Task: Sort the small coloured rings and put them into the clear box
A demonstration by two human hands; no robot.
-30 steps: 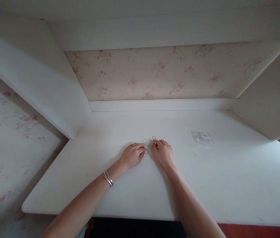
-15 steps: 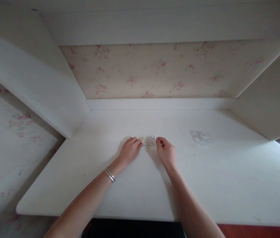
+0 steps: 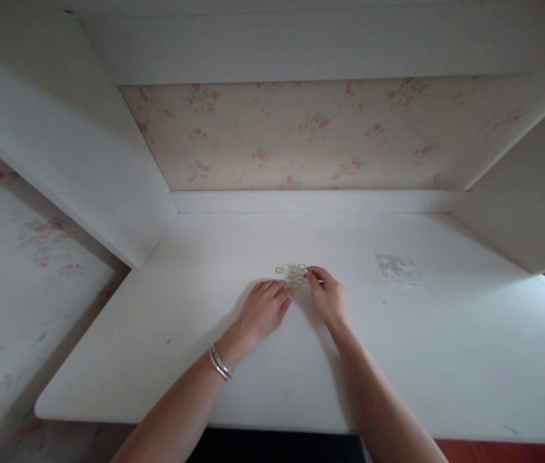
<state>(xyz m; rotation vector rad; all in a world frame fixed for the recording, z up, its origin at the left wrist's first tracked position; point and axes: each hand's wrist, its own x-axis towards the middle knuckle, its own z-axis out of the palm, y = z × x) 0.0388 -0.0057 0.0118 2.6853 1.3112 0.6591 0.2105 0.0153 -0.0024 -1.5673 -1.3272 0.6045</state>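
Several small thin rings (image 3: 294,271), pale gold or greenish, lie in a loose cluster on the white desktop. My left hand (image 3: 265,307) rests palm down at the near left side of the cluster, fingers stretched out, their tips touching the nearest rings and hiding some. A silver bracelet circles that wrist. At the cluster's right edge is my right hand (image 3: 328,297), thumb and forefinger pinched together beside a ring. What lies in the pinch is too small to make out. One yellower ring (image 3: 279,271) sits at the left of the cluster.
A clear plastic bag (image 3: 398,269) lies flat to the right on the white desk (image 3: 263,386). White side panels (image 3: 123,186) enclose the desk on the left and right, with a shelf (image 3: 301,51) above. Floral wallpaper covers the back. A dark object (image 3: 282,447) is below the front edge.
My left hand has slid right and toward me, onto the near edge of the rings, uncovering the yellower ring. My right hand stays pinched at the right edge. The view has shifted slightly.
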